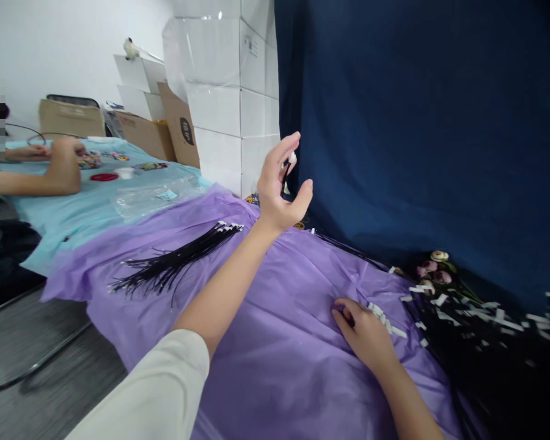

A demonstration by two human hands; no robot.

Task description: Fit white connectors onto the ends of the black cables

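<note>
My left hand [280,186] is raised above the purple table cover [275,342], pinching a thin black wire stem with a small white tip [291,159] between thumb and fingers. My right hand [365,333] rests low on the purple cover, its fingers curled on something dark and small beside a scatter of white paper tags [385,321]. A bundle of black wire stems [178,260] lies on the cover left of my left forearm. A bigger pile of black stems with white tags [490,333] lies to the right.
A dark blue cloth [417,122] hangs behind the table. Small pink and cream fabric roses [433,269] lie at its foot. White boxes [224,91] and cardboard cartons stand at the back. Another person's arms [50,171] rest on a light-blue table [73,214] to the left.
</note>
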